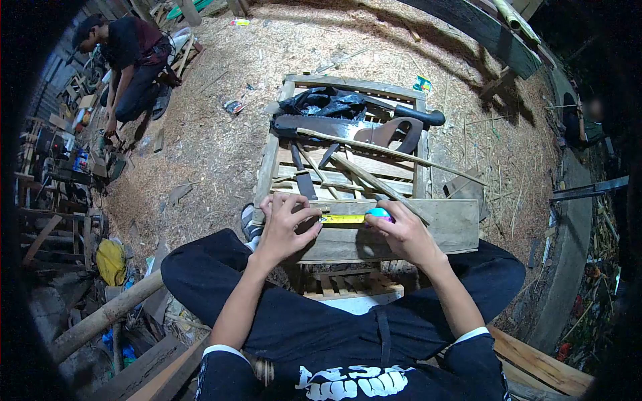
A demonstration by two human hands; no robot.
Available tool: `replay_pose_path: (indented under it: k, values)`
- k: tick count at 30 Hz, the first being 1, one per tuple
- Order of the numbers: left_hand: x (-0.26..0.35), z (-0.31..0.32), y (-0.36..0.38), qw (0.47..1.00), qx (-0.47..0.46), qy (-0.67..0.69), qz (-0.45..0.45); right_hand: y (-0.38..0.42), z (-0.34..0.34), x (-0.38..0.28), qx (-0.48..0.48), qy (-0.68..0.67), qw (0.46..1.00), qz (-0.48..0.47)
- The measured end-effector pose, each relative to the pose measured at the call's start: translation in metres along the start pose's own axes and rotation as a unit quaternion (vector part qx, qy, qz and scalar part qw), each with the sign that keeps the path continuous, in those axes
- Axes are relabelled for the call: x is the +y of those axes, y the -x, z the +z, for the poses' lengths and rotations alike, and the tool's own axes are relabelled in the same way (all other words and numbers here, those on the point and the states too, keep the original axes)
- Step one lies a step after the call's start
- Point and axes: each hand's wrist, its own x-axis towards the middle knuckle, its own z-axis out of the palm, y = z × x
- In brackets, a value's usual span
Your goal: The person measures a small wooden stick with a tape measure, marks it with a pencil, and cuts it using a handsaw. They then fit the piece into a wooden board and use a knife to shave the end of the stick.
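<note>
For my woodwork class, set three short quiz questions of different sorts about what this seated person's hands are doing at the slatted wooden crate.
1. True or false: the left hand pins the yellow measuring tape onto the grey wooden plank.
2. Which lies on the slatted wooden crate? A a brown-handled handsaw; B a red power drill; C a paint tin.
3. Fill in: the right hand grips the tape's ___ case.

Key: 1 true; 2 A; 3 blue.

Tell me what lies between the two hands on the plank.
In the head view, a stretch of yellow tape measure spans from the left hand to the right hand across the plank.
</note>
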Motion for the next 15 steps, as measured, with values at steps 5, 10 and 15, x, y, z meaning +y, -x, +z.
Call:
replay_pose_path:
  k: [5, 10, 15]
  values:
    - [0.0002, 0.0009, 0.0003, 1.0, 0.006, 0.01, -0.004, 0.0017, 0.0021, 0.0017, -0.002, 0.004, 1.0, 0.001]
    - [0.0016, -0.0005, 0.0003, 1.0, -0.001, 0.003, -0.007, 0.0007, 0.0013, 0.0011, -0.004, 0.004, 1.0, 0.002]
    - [0.0005, -0.0002, 0.0011, 1.0, -0.005, 0.008, -0.012, 0.0005, 0.0034, 0.0019, 0.003, 0.006, 1.0, 0.0]
